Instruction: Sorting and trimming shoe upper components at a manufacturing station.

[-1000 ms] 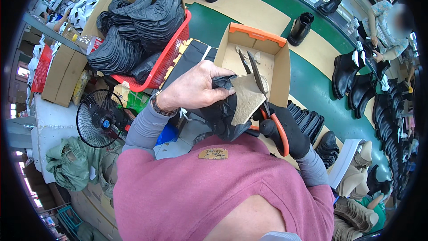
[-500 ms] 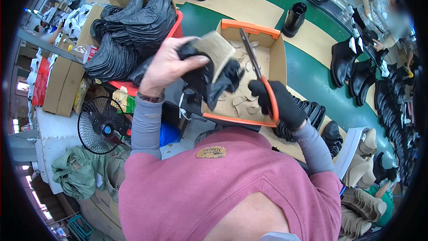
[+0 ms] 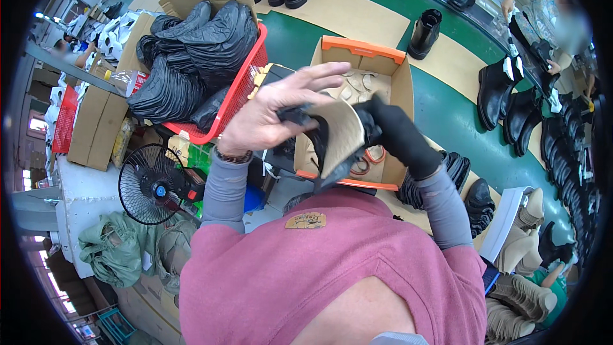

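Observation:
Between my two hands, above the box, is a floppy black shoe upper [image 3: 336,144] with a beige inner side, partly blurred. My bare left hand [image 3: 274,112] pinches its left edge with the thumb, the other fingers stretched out above it. My right hand [image 3: 391,129], in a black glove, grips the right edge, its fingertips partly hidden. Orange-red scissor handles [image 3: 375,155] show in the box below the right hand; the blades are hidden. The cardboard box [image 3: 402,86] with an orange rim holds several curved beige offcuts [image 3: 350,91].
A red basket [image 3: 239,92] at the left is heaped with black uppers [image 3: 214,41]. Black boots [image 3: 424,33] stand on the green table [image 3: 440,92]. A fan [image 3: 153,185] is near my left arm. Another person [image 3: 539,9] works at the far right.
The scissors have left my right hand and are in the box. That hand now grips the upper's right edge. The upper has turned and come lower, and my left fingers have straightened.

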A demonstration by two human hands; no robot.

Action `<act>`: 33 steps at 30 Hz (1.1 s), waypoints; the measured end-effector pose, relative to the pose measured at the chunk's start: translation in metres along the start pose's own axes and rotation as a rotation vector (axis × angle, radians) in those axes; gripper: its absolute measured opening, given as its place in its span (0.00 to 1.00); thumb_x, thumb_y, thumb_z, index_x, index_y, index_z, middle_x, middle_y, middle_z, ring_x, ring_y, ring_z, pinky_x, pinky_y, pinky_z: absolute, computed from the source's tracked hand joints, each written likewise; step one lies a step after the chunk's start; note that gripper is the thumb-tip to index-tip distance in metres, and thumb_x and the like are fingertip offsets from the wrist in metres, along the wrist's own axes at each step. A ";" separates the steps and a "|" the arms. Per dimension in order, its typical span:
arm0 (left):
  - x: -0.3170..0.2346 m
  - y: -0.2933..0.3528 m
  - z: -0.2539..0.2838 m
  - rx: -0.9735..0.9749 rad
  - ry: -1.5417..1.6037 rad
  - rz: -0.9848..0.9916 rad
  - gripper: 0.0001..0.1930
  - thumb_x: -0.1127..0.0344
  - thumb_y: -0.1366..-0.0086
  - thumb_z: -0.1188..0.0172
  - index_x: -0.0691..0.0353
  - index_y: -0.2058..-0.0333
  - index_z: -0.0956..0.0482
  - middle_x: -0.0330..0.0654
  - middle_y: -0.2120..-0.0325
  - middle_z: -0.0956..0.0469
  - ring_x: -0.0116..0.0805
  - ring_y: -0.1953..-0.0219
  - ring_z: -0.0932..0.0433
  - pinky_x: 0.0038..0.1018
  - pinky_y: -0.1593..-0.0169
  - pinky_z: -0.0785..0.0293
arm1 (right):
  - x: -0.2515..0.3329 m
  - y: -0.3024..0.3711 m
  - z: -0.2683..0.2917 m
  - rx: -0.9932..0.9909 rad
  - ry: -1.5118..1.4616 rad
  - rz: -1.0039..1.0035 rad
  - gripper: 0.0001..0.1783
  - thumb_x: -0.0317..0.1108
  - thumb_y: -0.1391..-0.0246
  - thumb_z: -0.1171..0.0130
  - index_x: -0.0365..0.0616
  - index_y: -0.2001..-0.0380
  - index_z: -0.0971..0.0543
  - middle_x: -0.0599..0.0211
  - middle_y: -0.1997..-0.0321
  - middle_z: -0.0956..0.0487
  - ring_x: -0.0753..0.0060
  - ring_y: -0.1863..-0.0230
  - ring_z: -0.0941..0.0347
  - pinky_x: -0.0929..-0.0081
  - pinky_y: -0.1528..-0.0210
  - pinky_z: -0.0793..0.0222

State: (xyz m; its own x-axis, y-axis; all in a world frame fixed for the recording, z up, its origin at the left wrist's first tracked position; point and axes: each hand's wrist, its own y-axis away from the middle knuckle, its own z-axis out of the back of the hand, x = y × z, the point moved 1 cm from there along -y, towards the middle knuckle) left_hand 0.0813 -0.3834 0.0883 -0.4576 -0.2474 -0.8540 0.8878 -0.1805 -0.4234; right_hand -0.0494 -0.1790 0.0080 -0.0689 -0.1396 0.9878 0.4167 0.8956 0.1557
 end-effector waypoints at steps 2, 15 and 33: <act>0.005 -0.006 -0.012 0.091 0.067 -0.021 0.24 0.85 0.52 0.37 0.64 0.53 0.20 0.59 0.32 0.51 0.56 0.31 0.46 0.45 0.34 0.44 | 0.020 0.008 0.000 0.064 -0.132 0.027 0.25 0.40 0.46 0.43 0.36 0.48 0.26 0.50 0.54 0.21 0.53 0.56 0.22 0.69 0.52 0.27; -0.002 -0.007 -0.021 0.114 -0.325 0.169 0.51 0.91 0.58 0.47 0.64 0.32 0.52 0.54 0.32 0.51 0.49 0.32 0.45 0.35 0.32 0.43 | 0.056 0.009 0.015 -0.259 -0.003 0.139 0.09 0.29 0.51 0.39 0.37 0.66 0.22 0.68 0.65 0.23 0.77 0.64 0.28 0.78 0.60 0.32; 0.022 -0.020 -0.044 -0.388 -0.330 -0.069 0.35 0.89 0.57 0.56 0.60 0.47 0.27 0.52 0.51 0.24 0.47 0.49 0.23 0.33 0.45 0.28 | 0.068 0.037 0.021 -0.422 0.493 0.656 0.23 0.22 0.53 0.40 0.44 0.51 0.25 0.57 0.52 0.23 0.61 0.51 0.25 0.72 0.48 0.30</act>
State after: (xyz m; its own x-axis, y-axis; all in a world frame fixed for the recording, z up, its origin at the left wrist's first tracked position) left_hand 0.0561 -0.3435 0.0649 -0.4513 -0.5462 -0.7056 0.7793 0.1441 -0.6099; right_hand -0.0576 -0.1465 0.0809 0.6512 0.0910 0.7534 0.5384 0.6443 -0.5432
